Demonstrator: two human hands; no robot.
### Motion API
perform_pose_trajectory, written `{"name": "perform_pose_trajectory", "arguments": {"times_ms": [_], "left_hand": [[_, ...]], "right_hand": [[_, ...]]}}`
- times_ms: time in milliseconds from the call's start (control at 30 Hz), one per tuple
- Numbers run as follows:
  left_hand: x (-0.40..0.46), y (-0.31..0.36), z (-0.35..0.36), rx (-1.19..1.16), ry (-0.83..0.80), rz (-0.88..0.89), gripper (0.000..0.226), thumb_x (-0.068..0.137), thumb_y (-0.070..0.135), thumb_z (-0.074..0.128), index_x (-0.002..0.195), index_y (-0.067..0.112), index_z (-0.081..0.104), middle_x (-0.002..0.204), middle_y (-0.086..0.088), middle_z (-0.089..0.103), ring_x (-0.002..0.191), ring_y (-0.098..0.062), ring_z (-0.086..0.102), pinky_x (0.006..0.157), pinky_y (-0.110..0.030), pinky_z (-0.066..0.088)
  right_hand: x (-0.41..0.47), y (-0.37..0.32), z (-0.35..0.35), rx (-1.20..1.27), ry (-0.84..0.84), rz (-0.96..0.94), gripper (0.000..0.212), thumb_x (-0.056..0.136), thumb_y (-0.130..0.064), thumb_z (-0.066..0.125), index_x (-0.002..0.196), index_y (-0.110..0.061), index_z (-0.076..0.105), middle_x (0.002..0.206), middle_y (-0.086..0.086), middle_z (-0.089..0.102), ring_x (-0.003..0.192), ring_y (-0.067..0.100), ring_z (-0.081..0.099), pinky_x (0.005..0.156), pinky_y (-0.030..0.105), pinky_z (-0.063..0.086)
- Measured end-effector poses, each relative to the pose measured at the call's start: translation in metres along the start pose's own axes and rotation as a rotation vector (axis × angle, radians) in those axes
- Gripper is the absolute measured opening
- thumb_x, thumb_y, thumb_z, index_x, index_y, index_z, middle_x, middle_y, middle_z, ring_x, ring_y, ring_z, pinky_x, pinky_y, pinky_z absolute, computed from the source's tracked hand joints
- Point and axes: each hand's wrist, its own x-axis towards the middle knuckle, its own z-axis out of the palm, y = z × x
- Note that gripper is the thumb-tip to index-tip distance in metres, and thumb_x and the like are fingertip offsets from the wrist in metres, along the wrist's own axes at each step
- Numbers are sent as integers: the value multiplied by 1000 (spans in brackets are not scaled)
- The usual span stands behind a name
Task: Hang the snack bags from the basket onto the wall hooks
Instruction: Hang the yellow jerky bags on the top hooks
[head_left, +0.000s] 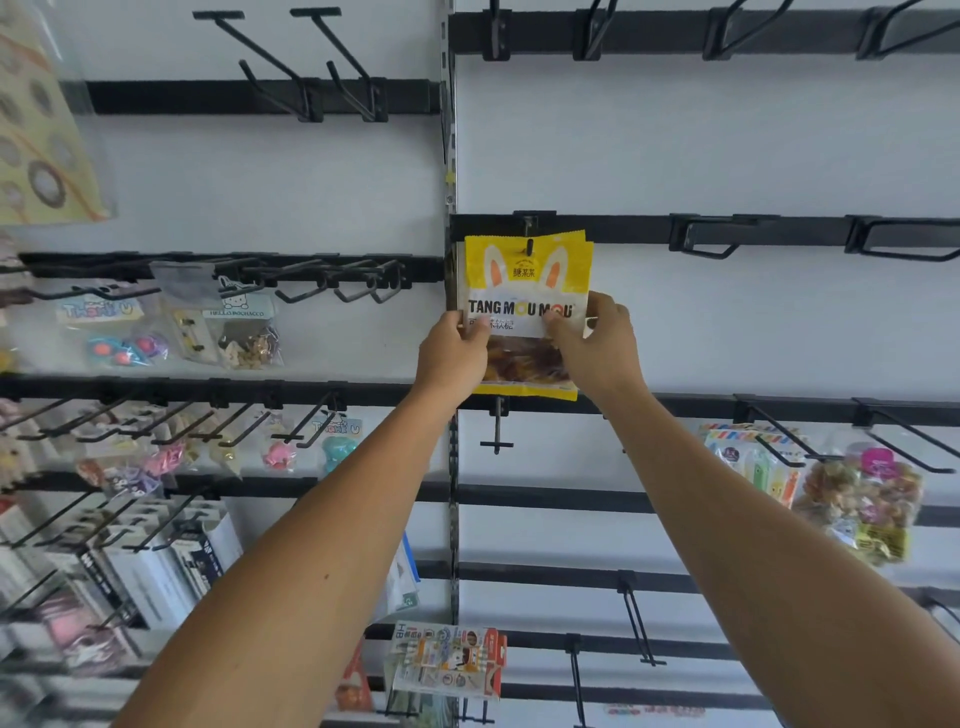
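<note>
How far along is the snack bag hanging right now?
Done: the yellow snack bag appears threaded on its hook, with more bags seemingly behind it. In hand: left hand and right hand grip its sides. Left: release; the basket is out of view, so remaining bags are unknown.

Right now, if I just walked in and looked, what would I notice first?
The bright yellow snack bag with bunny ears, in the middle of the white wall, threaded on a black hook. The left hand and right hand pinch its two sides. Around it are many bare black hooks, and small colourful packets hang to the left.
</note>
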Motion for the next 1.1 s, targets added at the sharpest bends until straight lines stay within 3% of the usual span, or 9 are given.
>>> {"name": "perform_pose_trajectory", "arguments": {"times_ms": [100,167,300,533,600,700,833,967,1100], "left_hand": [[1,-2,2,-31,-72,-55,41,105,43,42,134,16,52,118,3,60,103,-16,57,82,-29,42],[0,-2,3,-29,-92,-76,41,104,43,43,136,18,50,117,4,58,105,-17,56,86,-31,41],[-4,-2,5,-56,-108,-96,40,104,38,48,139,20,47,123,5,57,110,-16,54,92,-33,42],[-15,-1,2,-22,-98,-132,37,104,35,46,137,19,48,117,8,54,107,-15,51,90,-32,38],[-19,-1,1,9,-97,-136,38,104,35,46,138,20,47,122,5,56,111,-16,53,92,-33,40],[-29,3,-1,44,-79,-128,43,104,36,46,144,19,43,134,3,55,121,-18,53,95,-33,41],[-48,14,-5,135,-47,-74,53,106,34,43,153,16,28,144,-2,48,110,-12,46,88,-28,35],[-67,14,-10,284,-34,43,56,105,35,47,154,16,29,156,-5,40,138,-23,43,97,-26,33],[-87,3,-22,423,-50,168,52,103,37,48,151,21,35,151,-3,45,134,-24,46,98,-34,40]], "right_hand": [[-2,-1,-3,29,-18,15,41,96,-42,60,128,-19,51,124,-3,51,100,11,58,69,17,52],[-3,0,-4,51,-49,25,41,97,-41,58,130,-18,49,112,-8,58,83,2,60,59,13,46],[-8,4,-6,63,-66,3,46,98,-41,58,136,-18,46,110,-10,58,89,7,59,63,11,42],[-17,10,-9,65,-105,-6,50,99,-32,59,143,-19,41,133,-2,60,99,8,54,59,5,39],[-21,10,-12,55,-117,-4,51,99,-31,59,145,-20,39,138,-1,57,106,10,55,66,5,40],[-26,9,-19,45,-127,13,52,100,-31,58,147,-19,38,143,0,54,121,16,54,82,19,41],[-35,11,-29,-20,-136,-6,54,101,-32,56,149,-20,36,144,2,53,126,20,53,83,25,42],[-52,11,-35,-111,-132,-80,52,101,-31,53,149,-19,37,141,5,55,128,22,52,90,30,44],[-80,4,-30,-243,-124,-176,53,100,-30,53,150,-19,38,143,4,54,125,27,53,97,40,48]]}}
